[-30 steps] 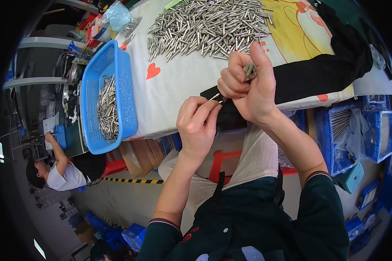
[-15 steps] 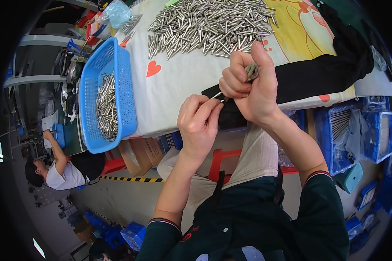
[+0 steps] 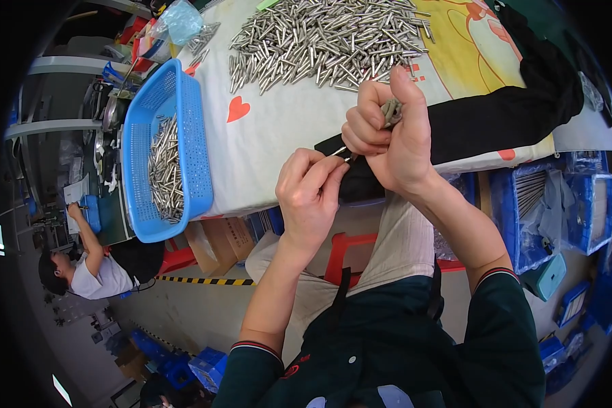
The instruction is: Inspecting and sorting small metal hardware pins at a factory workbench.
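Observation:
My left hand (image 3: 309, 197) pinches a slim silver metal pin (image 3: 339, 151) between thumb and fingertips; much of the pin is hidden by the fingers. Just to the right, my right hand (image 3: 398, 143) is closed in a fist around a lumpy grey-green object (image 3: 392, 112). Only the top end of that object shows, so its kind is unclear. The two hands almost meet over a black cloth (image 3: 479, 126) at the table's near edge. Beyond them lies a big heap of silver metal pins (image 3: 330, 41).
A blue perforated basket (image 3: 198, 146) holding more metal pins stands at the table's left. Light patterned cloth (image 3: 265, 136) covers the table. Blue crates (image 3: 517, 224) and a red stool (image 3: 336, 258) are below. Another person (image 3: 102, 268) works at far left.
Both hands keep nearly the same place and grip, with only a very slight shift of the left fingers. The blue basket appears marginally lower in the picture.

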The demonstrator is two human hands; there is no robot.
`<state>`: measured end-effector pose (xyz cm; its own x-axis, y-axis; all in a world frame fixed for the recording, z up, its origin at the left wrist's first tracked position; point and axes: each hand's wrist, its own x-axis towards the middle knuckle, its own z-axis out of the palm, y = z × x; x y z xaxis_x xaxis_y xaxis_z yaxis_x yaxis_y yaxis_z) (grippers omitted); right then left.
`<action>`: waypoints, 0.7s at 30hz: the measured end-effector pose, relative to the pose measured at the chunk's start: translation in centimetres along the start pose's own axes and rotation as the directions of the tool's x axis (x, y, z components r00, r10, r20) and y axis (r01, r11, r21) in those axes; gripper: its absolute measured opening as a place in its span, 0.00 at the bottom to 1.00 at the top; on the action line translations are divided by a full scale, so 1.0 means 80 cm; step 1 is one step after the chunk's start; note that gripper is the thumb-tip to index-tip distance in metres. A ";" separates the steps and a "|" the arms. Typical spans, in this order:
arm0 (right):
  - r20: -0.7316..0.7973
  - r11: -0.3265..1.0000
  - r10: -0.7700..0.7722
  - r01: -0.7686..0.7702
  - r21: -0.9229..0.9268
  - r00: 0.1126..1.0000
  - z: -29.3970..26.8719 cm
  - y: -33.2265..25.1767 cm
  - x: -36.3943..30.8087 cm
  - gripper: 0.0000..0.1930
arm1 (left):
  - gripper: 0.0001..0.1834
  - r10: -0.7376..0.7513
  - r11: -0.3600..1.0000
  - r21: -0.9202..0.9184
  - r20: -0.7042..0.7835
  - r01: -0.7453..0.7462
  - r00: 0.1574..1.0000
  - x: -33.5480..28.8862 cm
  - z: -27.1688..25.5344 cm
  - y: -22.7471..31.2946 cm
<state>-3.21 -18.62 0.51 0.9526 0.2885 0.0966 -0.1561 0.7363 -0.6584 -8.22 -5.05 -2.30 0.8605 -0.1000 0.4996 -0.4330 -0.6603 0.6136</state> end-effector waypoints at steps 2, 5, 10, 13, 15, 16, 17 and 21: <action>-0.006 1.000 -0.003 0.003 -0.018 1.000 0.003 0.001 0.001 0.27 | 0.06 -0.017 1.000 -0.010 0.007 0.017 1.000 0.000 -0.001 0.001; -0.017 0.989 -0.034 0.031 -0.147 0.999 0.010 0.004 0.000 0.26 | 0.06 -0.042 0.999 -0.006 0.016 0.042 0.999 0.000 -0.001 0.002; 0.041 0.940 -0.115 0.122 -0.320 0.993 0.014 0.015 -0.004 0.24 | 0.07 -0.049 0.999 0.009 0.015 0.049 0.999 -0.001 -0.003 0.002; 0.056 0.952 -0.116 0.127 -0.280 0.992 0.014 0.017 -0.008 0.24 | 0.07 -0.040 0.999 0.003 0.016 0.040 0.999 -0.001 -0.003 0.002; 0.039 0.953 -0.116 0.122 -0.276 0.993 0.011 0.017 -0.007 0.24 | 0.07 -0.042 0.999 -0.008 0.009 0.042 0.999 -0.001 0.000 0.003; 0.044 0.953 -0.121 0.128 -0.274 0.992 0.012 0.018 -0.007 0.24 | 0.07 -0.046 0.999 -0.020 0.006 0.046 0.999 0.000 0.001 0.004; 0.047 0.945 -0.120 0.129 -0.301 0.992 0.012 0.019 -0.006 0.24 | 0.07 -0.039 0.999 -0.018 0.003 0.039 0.999 0.001 0.001 0.004; 0.120 0.905 -0.169 0.202 -0.374 0.978 0.015 -0.001 -0.006 0.24 | 0.07 -0.045 0.999 -0.003 0.001 0.045 0.999 -0.004 -0.002 -0.001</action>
<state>-3.97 -18.11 1.39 0.9271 0.2313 0.2948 0.1485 0.4953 -0.8559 -8.50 -4.84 -2.45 0.8796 -0.0708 0.4704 -0.3943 -0.6616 0.6378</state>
